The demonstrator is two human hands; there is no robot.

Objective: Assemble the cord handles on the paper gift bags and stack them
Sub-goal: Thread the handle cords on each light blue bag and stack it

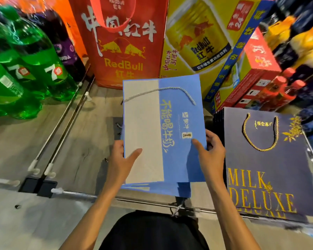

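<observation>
One flat blue-and-white gift bag is held level above the floor, over a stack of more blue bags whose edges show under its near end; their number cannot be counted. The grip of both hands is clamped on this bag; the left hand pinches the left edge with its thumb on the white panel; the right hand pinches the right edge with its thumb on the blue panel. One silver cord handle lies looped across the bag's far end; one loose silver cord lies just below the stack's near edge. To the right, touching the floor, one navy bag with one gold cord handle tops a second stack. Two metal rails run side by side on the left. Behind stand one red bag, one yellow carton, and green bottles, two showing a 7 label.
</observation>
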